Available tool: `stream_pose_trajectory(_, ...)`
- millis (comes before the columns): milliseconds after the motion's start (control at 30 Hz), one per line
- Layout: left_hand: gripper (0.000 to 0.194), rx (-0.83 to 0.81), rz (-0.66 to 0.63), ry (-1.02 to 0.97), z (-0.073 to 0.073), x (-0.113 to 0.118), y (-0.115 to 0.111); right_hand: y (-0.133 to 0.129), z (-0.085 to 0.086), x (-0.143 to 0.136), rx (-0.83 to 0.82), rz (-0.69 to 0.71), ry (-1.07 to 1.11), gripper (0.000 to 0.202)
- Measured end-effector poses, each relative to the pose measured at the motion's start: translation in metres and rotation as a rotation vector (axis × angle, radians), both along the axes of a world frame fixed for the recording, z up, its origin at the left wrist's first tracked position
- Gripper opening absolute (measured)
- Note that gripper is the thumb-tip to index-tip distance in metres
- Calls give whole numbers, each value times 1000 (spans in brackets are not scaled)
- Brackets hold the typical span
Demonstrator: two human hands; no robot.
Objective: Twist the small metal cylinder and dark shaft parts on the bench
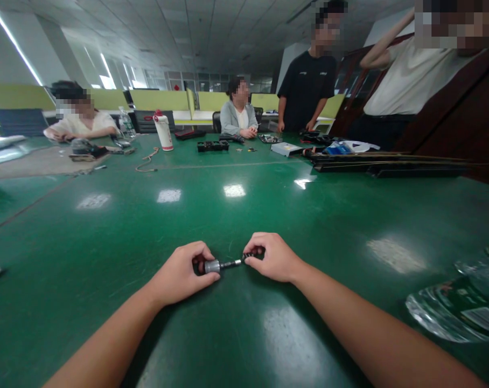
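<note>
Near the middle of the green table [212,215], my left hand [188,269] wraps round a silver cylindrical part [212,266]. A thin dark shaft with a bright tip [231,263] points right from this part, toward my other hand. My right hand [272,257] pinches a small dark ridged piece [249,256] between thumb and fingers, partly hidden by them. A small gap lies between the shaft's tip and the ridged piece. Both hands are close to the table surface.
A clear plastic bottle [456,310] lies at the right edge. Across the table stand a white bottle with a red lid [162,131], a black part [212,146], a silver box [287,149] and long dark strips [390,164]. Several people are around the far side.
</note>
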State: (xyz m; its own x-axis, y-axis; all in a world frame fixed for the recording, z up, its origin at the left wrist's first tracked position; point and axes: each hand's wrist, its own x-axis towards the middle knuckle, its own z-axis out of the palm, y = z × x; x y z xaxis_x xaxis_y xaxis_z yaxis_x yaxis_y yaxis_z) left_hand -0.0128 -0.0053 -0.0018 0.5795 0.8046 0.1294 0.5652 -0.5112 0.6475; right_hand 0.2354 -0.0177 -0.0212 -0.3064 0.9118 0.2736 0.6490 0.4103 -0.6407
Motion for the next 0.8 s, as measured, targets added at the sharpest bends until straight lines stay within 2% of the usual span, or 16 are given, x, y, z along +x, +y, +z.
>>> stream_pose_trajectory(167, 16, -3, 8, 0, 0, -1, -1, 0, 0, 0, 23, 67, -16, 8)
stream_pose_trajectory(400, 17, -21, 16, 8, 1, 1, -1, -2, -2, -9, 23, 85, 17, 10)
stream_pose_trajectory(567, 16, -5, 0, 5, 0, 0, 0, -9, 0, -19, -9, 193, 143, 45)
stream_pose_trajectory(800, 16, -15, -2, 8, -1, -1, 0, -10, -2, -21, -16, 193, 157, 45)
